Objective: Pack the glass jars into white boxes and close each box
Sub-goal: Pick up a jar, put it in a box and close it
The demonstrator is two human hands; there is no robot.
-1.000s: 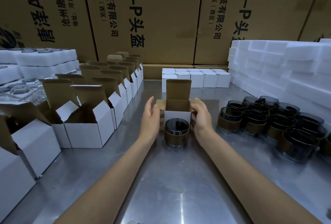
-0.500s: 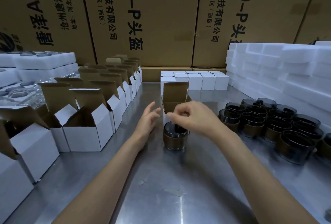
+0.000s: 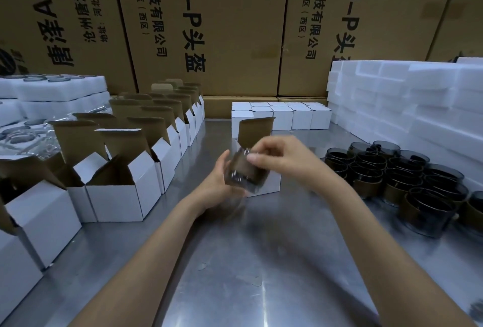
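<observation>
Glossy dark glass jar (image 3: 247, 173); matt white cardboard box (image 3: 269, 182); brushed metal table (image 3: 235, 261).

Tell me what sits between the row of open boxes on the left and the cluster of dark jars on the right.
In the head view, both hands: the left hand and right hand hold a blurred jar before one open white box.
</observation>
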